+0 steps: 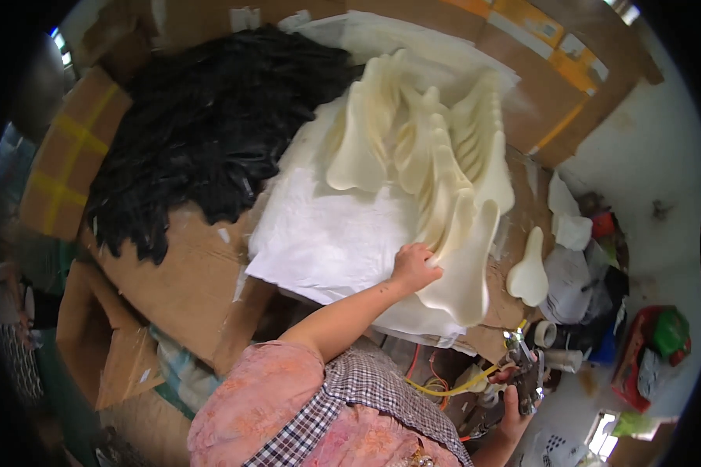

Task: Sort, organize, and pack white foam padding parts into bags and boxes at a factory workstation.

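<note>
Rows of cream, saddle-shaped foam pads (452, 179) stand nested together on white sheeting (343, 241). My left hand (417, 270) reaches across to the nearest pad (466, 268), its fingers curled over that pad's left edge. Low on the right, my right hand (512, 416) grips a metal spray gun (530, 377), partly hidden by its own fingers. A yellow hose (467, 385) runs near the gun. One loose saddle pad (528, 272) lies apart on the cardboard to the right.
Black, glossy covers (210, 124) are heaped at the left on cardboard (179, 288). An opened carton (93, 335) stands at lower left. On the right are a tape roll (545, 334), plastic bags (566, 288) and a red container (639, 358) beside a wall.
</note>
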Available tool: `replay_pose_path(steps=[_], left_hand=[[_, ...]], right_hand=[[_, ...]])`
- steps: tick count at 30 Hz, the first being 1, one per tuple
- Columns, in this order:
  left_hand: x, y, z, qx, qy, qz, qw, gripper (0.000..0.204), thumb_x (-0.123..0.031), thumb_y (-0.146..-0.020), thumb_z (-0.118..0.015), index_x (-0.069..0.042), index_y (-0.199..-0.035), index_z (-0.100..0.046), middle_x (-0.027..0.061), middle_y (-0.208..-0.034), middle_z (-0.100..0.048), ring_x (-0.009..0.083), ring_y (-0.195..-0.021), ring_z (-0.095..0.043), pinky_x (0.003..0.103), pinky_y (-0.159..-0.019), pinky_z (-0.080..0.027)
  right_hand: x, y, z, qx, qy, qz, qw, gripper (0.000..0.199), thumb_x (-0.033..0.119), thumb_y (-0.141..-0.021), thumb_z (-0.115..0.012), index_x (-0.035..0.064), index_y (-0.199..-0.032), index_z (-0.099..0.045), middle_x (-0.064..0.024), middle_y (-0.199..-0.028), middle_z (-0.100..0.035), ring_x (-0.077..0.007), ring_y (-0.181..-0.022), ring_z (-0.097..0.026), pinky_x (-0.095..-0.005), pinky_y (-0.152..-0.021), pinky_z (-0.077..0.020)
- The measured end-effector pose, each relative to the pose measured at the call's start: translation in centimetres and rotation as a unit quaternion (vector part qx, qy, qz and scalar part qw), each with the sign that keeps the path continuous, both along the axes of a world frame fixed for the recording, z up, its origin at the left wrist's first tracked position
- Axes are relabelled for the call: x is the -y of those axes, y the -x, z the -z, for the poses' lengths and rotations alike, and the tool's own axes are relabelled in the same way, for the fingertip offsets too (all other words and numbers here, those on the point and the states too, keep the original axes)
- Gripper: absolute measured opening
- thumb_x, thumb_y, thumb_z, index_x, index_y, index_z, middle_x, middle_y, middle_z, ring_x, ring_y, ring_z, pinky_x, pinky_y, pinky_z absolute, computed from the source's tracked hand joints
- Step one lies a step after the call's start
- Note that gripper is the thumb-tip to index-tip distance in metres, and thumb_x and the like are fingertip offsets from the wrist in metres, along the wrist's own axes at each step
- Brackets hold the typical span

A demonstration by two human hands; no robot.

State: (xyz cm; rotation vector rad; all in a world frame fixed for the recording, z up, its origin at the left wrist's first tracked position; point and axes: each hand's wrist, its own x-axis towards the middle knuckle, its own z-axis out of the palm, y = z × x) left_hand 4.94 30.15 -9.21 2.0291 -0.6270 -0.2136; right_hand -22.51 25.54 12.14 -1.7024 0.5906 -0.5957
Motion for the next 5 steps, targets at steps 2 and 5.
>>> replay_pose_path(steps=[2, 5], left_hand=[[-3.4, -0.7, -0.9, -0.039, 0.091, 0.042, 0.994, 0.036, -0.032, -0.061, -0.067, -0.005, -0.085, -0.069, 0.0122, -0.092, -0.061, 0.0281, -0.088, -0.057, 0.036, -0.080, -0.046], [-10.0, -1.4, -4.9, -0.098, 0.175, -0.025, 0.979, 0.036, -0.031, -0.064, -0.070, -0.002, -0.085, -0.067, 0.0127, -0.083, -0.063, 0.0244, -0.078, -0.061, 0.033, -0.072, -0.049]], right_hand=[[0.7, -0.4, 0.6, -0.028, -0.023, -0.029, 0.999, 0.068, 0.024, -0.081, -0.066, -0.0028, -0.134, -0.035, -0.0114, -0.092, -0.059, -0.0213, -0.082, -0.059, -0.0379, -0.082, -0.0474], [4.3, -3.7, 4.0, -0.031, 0.026, -0.181, 0.983, 0.066, 0.027, -0.084, -0.061, -0.0017, -0.137, -0.033, -0.0123, -0.096, -0.056, -0.0215, -0.080, -0.057, -0.0367, -0.078, -0.0469]])
